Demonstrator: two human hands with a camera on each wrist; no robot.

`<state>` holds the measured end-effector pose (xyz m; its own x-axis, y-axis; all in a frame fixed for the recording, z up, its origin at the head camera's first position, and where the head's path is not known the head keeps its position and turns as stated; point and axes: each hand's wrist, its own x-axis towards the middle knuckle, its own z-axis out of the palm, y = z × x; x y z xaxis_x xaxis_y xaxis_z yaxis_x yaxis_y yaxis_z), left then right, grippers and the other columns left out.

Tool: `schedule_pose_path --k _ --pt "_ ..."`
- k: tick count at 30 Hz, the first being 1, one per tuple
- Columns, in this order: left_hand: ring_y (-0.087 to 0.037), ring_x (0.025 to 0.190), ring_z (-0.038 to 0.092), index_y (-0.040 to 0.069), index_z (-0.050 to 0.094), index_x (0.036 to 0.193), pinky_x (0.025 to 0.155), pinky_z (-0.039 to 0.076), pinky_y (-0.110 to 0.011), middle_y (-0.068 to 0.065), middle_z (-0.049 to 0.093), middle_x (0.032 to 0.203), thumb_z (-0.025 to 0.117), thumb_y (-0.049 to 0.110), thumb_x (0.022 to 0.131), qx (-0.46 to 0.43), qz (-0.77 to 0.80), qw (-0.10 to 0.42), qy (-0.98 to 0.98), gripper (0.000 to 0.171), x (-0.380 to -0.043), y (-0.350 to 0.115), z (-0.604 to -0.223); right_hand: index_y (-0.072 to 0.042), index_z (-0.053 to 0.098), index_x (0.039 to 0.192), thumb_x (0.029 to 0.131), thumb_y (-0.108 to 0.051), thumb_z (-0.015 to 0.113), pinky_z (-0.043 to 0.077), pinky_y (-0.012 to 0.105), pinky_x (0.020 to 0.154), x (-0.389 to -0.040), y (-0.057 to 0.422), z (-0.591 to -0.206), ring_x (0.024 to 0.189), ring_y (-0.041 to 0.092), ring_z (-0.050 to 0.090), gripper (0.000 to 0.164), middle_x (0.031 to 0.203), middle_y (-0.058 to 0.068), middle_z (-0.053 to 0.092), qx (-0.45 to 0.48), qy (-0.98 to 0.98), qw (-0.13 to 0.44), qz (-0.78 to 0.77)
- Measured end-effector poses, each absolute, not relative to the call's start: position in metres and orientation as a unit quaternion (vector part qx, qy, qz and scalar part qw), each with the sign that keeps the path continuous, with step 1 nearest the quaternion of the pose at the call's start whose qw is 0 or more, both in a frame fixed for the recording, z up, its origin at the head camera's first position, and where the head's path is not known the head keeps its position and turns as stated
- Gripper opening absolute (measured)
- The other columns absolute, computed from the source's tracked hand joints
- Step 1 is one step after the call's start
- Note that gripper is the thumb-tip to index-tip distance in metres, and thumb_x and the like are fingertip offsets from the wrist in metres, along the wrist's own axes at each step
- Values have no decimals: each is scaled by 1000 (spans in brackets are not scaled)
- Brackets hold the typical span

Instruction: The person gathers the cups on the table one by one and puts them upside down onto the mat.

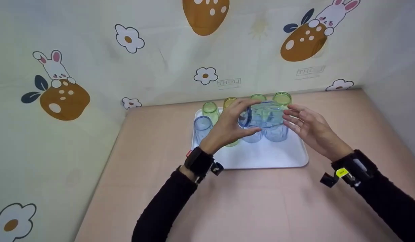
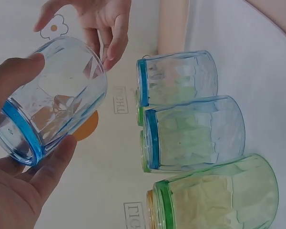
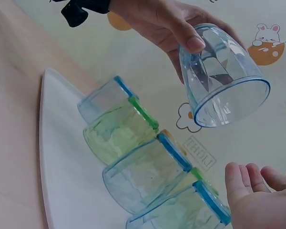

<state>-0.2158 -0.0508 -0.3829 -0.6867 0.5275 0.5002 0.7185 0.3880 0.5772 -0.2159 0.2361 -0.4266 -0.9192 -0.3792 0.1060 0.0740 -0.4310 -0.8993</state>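
Observation:
My left hand (image 1: 227, 126) grips a clear blue drinking glass (image 1: 266, 115) around its base end, lifted above the tray. The glass lies on its side in the air, its open rim facing right. Beside that rim is my right hand (image 1: 308, 127), fingers extended and nothing held; in the right wrist view a gap shows between its fingers (image 3: 250, 179) and the glass. In the left wrist view, thumb and fingers wrap the glass near its thick blue base ring (image 2: 21, 131). Below, more glasses stand upside down, including a blue glass (image 1: 203, 127) and a green glass (image 1: 211, 112).
A white tray (image 1: 261, 159) carries several inverted blue, green and yellow glasses in rows toward its back. It lies on a pink-beige table (image 1: 248, 201), close to a patterned wall covering (image 1: 167, 67). Another blue glass (image 2: 200, 133) stands near a green glass (image 2: 224, 195).

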Motion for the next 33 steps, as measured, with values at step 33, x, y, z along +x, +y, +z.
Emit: schedule_pose_path --k 33 --pt "-15 104 58 19 61 138 84 51 -27 -5 55 128 93 21 76 -340 -210 -16 -917 69 -198 -57 -366 -1 45 141 110 -17 45 30 39 114 -226 270 -453 133 29 44 35 143 21 40 -116 490 122 -855"
